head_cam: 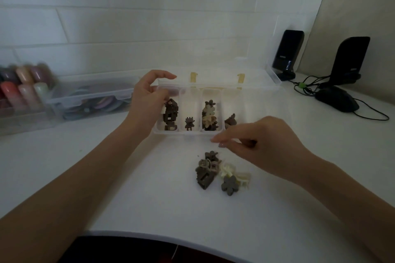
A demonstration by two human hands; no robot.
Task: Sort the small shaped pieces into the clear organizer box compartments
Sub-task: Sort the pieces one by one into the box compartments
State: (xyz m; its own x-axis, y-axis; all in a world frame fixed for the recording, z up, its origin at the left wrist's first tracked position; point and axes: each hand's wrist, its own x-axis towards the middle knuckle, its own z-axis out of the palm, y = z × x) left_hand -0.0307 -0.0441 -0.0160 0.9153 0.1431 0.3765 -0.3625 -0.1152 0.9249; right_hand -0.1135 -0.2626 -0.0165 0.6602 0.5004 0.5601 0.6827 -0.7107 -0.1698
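Both my forearms are bare, no sleeves in view. No watch, rings or bracelets on either wrist. Left hand has short nails. Right hand has pale polish visible on one nail; the rest are too blurred to tell.

Bare table left of loose pieces, organizer box behind, lid seemingly upright

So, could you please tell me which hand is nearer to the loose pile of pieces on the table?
The right hand: it hovers just above the pile. The left hand is farther away, at the organizer box's leftmost compartment.
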